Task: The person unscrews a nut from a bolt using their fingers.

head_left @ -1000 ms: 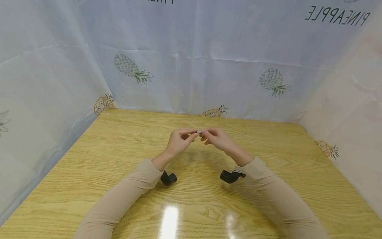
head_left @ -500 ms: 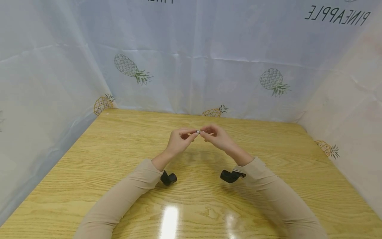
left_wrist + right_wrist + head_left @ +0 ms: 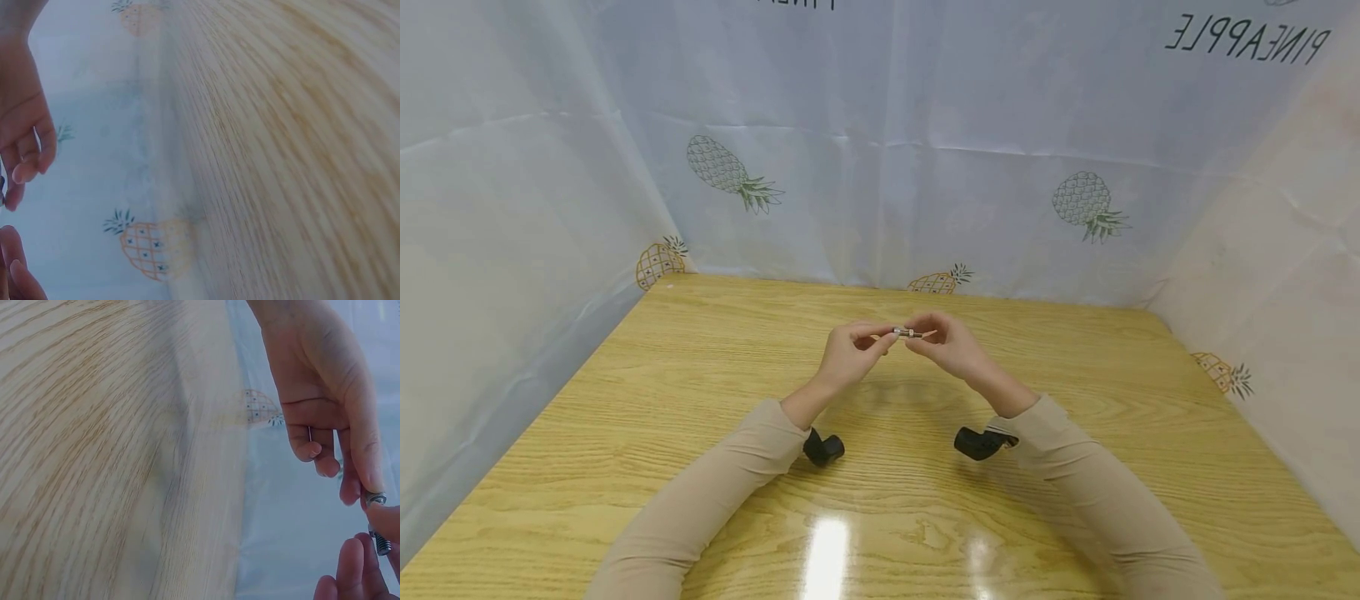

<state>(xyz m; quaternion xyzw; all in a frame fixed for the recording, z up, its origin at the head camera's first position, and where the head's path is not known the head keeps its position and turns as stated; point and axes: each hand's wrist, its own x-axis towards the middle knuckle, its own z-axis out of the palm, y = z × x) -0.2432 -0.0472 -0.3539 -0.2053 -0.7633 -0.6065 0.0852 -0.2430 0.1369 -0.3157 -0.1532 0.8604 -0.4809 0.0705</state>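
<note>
Above the table, a small metal bolt point(image 3: 918, 335) lies roughly level between the two hands, with a nut point(image 3: 912, 333) on its thread. My left hand point(image 3: 847, 354) pinches the bolt's head end between thumb and forefinger. Around the other end, my right hand point(image 3: 951, 346) has its thumb and forefinger spread apart, and the nut shows in the gap between them. In the right wrist view the bolt's threaded end point(image 3: 383, 545) sticks out beside my right hand's fingers point(image 3: 351, 569). The left wrist view shows my right hand point(image 3: 25, 119) at its left edge, with the bolt mostly cut off.
Below the hands spreads a wood-grain table point(image 3: 700, 375). Black wrist-worn pieces point(image 3: 825, 450) hang under both sleeves. A pale curtain point(image 3: 880, 192) printed with pineapples closes off the back and both sides.
My right thumb and forefinger have moved off the nut and parted, so more of the nut and thread shows. My left hand keeps its pinch and place.
</note>
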